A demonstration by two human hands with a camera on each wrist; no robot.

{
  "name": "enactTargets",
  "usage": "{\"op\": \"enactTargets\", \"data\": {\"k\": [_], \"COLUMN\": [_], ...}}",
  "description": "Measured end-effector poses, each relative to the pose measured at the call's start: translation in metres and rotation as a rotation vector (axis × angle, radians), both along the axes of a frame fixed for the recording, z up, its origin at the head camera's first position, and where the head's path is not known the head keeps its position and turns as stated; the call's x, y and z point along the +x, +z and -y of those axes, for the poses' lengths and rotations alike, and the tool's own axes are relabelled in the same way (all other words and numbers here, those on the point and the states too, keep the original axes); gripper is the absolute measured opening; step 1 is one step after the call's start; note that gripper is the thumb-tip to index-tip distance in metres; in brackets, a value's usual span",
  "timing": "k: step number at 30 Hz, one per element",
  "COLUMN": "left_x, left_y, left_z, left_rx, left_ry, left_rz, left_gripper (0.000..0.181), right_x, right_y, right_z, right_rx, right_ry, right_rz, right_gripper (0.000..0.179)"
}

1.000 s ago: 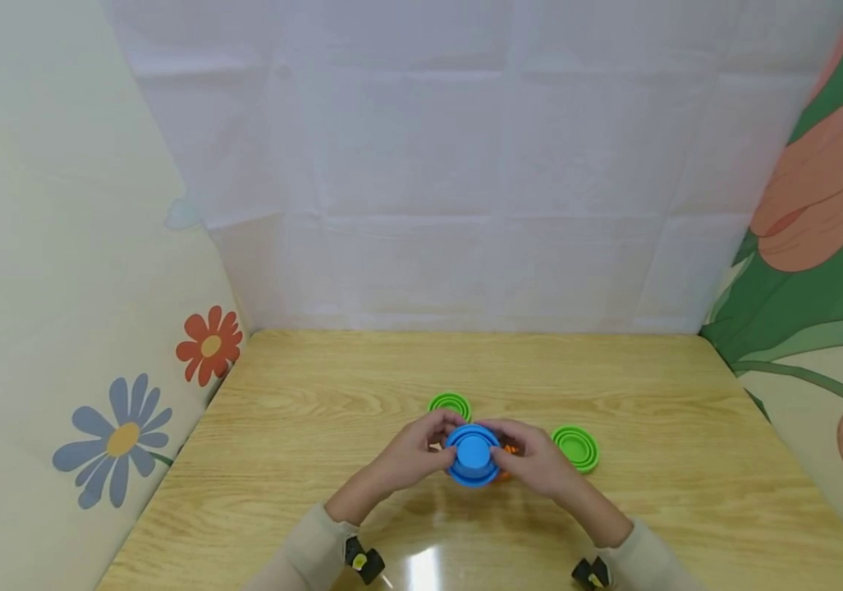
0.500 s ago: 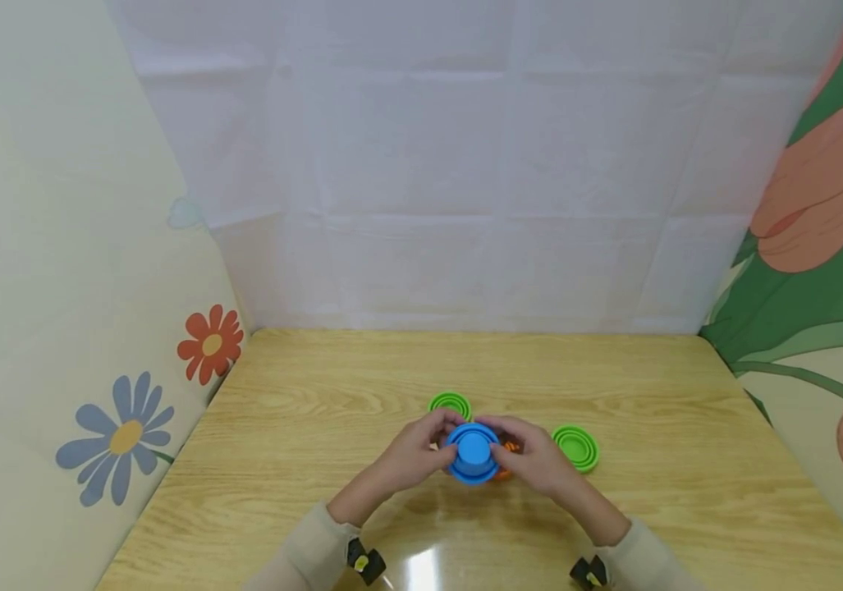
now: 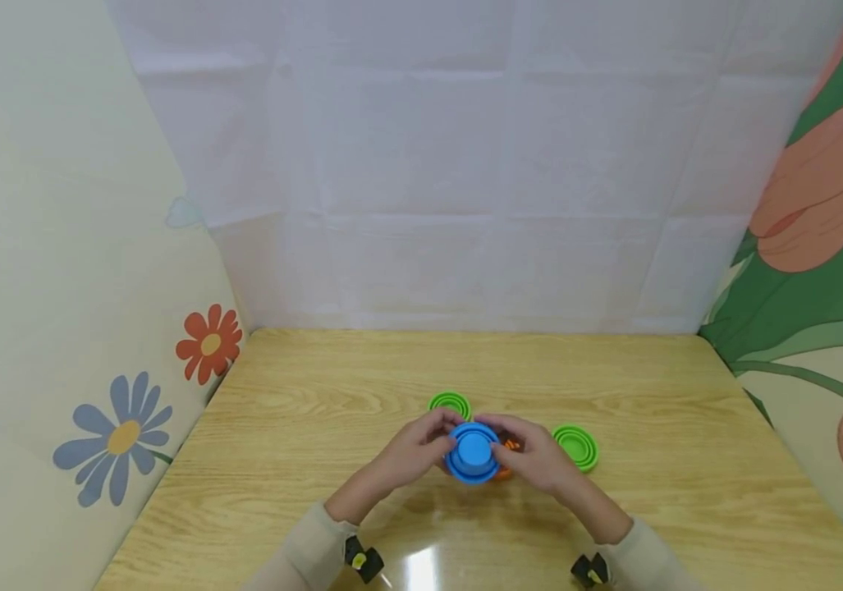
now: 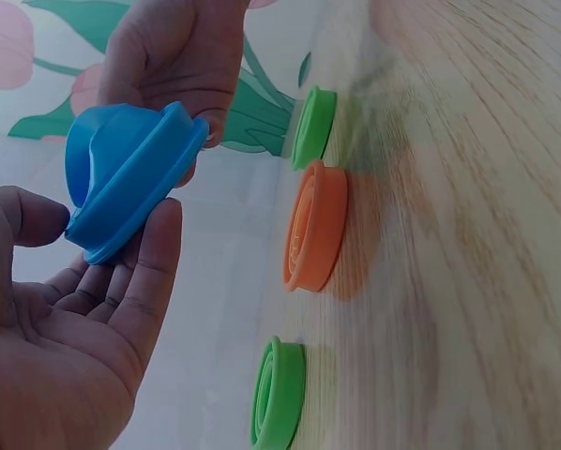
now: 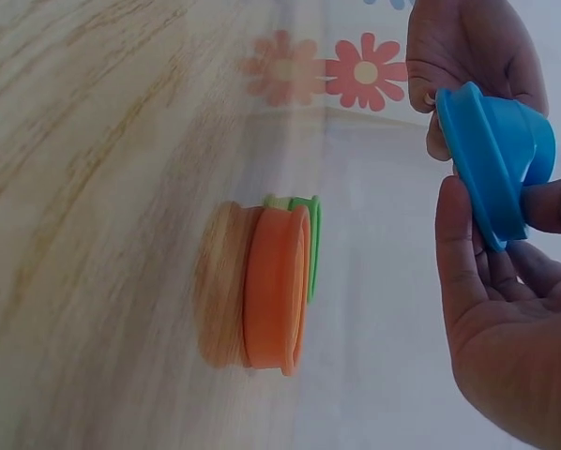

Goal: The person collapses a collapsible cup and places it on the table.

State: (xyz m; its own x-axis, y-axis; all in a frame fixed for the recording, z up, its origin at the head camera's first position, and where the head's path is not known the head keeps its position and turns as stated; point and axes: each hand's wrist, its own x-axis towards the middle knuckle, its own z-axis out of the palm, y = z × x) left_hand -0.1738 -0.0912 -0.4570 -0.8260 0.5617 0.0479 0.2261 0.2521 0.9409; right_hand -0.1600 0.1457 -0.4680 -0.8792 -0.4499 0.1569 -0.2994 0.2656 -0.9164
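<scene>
Held up over the table between both hands is a blue collapsible cup (image 3: 474, 453), flat base facing the head camera and part of its folded wall pushed out from the wide rim. My left hand (image 3: 415, 447) pinches its left edge, with the thumb (image 4: 38, 217) on one face and the fingers behind. On the opposite edge, my right hand (image 3: 532, 455) grips likewise, its thumb (image 5: 551, 206) against the raised wall. Below the cup lies a flattened orange collapsible cup (image 4: 320, 227) on the table, mostly covered by the hands in the head view.
Two flattened green collapsible cups lie on the wooden table (image 3: 318, 386): one green cup (image 3: 575, 448) right of the right hand, another green cup (image 3: 449, 403) just beyond the left fingers. A white cloth (image 3: 421, 271) hangs behind the table, with flowered cloths at both sides.
The blue cup has tilted slightly and its middle shows more raised. My left thumb has shifted a little up its edge. The green cups stay where they were.
</scene>
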Motion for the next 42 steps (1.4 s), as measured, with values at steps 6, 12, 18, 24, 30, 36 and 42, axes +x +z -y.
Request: {"op": "enactTargets", "data": {"k": [6, 12, 18, 24, 30, 36, 42], "left_x": [0.0005, -0.0003, -0.0026, -0.0029, -0.0019, -0.0011, -0.0020], "left_y": [0.0021, -0.0001, -0.0019, -0.0003, 0.0016, 0.0023, 0.0007], "left_z": [0.0008, 0.0000, -0.0004, 0.0002, 0.0000, -0.0006, -0.0006], "left_rx": [0.003, -0.005, -0.014, 0.000, 0.033, 0.052, 0.046], "left_ry": [-0.016, -0.035, -0.037, -0.018, 0.013, -0.004, -0.052], "left_rz": [0.029, 0.041, 0.062, 0.082, 0.109, 0.135, 0.129], "left_gripper": [0.031, 0.037, 0.038, 0.035, 0.034, 0.030, 0.031], "right_x": [-0.0007, -0.0009, -0.0010, -0.0003, -0.0010, -0.0007, -0.0006], "right_y": [0.0003, 0.0016, 0.0022, 0.0018, 0.0027, 0.0036, 0.0060], "right_z": [-0.0007, -0.0005, 0.0001, -0.0015, -0.0024, -0.0043, -0.0037], "right_rx": [-0.001, -0.006, 0.001, -0.012, -0.099, -0.106, -0.120], "right_ry": [0.012, 0.030, 0.016, -0.037, -0.054, -0.011, 0.030], "right_rz": [0.006, 0.012, 0.009, 0.052, 0.123, 0.154, 0.169], "right_gripper": [0.042, 0.042, 0.041, 0.039, 0.040, 0.039, 0.043]}}
